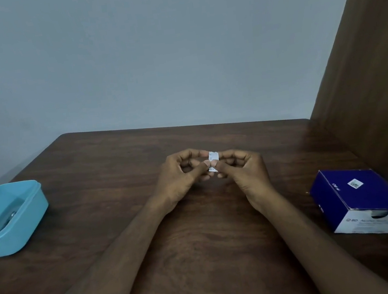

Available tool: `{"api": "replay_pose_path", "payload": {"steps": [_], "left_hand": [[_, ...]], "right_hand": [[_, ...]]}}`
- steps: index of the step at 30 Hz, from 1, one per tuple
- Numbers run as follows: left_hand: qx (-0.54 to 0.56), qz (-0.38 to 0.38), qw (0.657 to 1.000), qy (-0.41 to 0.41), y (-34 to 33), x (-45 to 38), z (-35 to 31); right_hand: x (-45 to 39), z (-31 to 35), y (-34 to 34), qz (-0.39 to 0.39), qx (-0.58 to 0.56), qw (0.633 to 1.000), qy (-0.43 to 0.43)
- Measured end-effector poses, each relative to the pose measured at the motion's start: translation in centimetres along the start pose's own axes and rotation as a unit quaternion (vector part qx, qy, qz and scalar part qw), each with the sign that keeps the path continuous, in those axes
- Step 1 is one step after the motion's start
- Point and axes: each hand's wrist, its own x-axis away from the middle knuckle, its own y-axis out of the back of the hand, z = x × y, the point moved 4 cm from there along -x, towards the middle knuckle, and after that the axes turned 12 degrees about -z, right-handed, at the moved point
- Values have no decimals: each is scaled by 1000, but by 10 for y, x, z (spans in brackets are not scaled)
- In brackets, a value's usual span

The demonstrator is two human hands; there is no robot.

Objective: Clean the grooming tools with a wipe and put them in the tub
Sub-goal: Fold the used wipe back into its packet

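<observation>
- Both hands, left [179, 176] and right [242, 168], pinching small white paper wipe packet [213, 160] above dark wooden desk [201, 244].
- Light blue plastic tub [28, 218] far left; blue cardboard box [360, 196] far right.

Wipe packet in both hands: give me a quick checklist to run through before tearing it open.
1. Packet held on both sides: ok. The left hand and right hand both pinch the small white wipe packet between thumb and fingertips.
2. Packet already torn: cannot tell, too small to see.
3. Packet held clear above the wooden table: ok.
4. Blue tub open and ready at the table's left: ok, no lid on it.
5. Tools in the tub: cannot tell; something dark lies inside, unclear.
6. Spare wipes at hand: ok, the blue swab box sits at right.
</observation>
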Motion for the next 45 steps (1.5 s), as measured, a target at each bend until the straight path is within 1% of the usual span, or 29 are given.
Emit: {"api": "replay_pose_path", "payload": {"steps": [3, 8, 13, 21, 28, 31, 34, 37, 39, 45], "left_hand": [[-5, 2, 1000, 1, 0, 0, 0], [-8, -5, 1000, 10, 1, -1, 1], [-16, -8, 1000, 20, 2, -1, 3], [19, 14, 999, 22, 1, 0, -3], [43, 4, 996, 73, 2, -2, 0], [42, -5, 996, 84, 4, -3, 3], [36, -10, 997, 74, 3, -3, 4], [25, 2, 997, 72, 4, -3, 6], [31, 5, 997, 72, 3, -3, 5], [37, 3, 999, 34, 1, -2, 5]], "right_hand": [[0, 0, 0, 1, -3, 1000, 2], [-1, -3, -2, 12, -23, 999, -19], [2, -3, -3, 18, -3, 1000, -9], [3, 2, -3, 32, -55, 998, -31], [5, 7, -6, 34, -45, 998, 13], [6, 5, -7, 27, -51, 998, -8], [6, 3, -6, 29, -63, 997, -32], [6, 3, -4, 17, -8, 1000, -2], [6, 3, -3, 15, 6, 1000, 6], [2, 1, 0, -6, -52, 998, -20]]}}
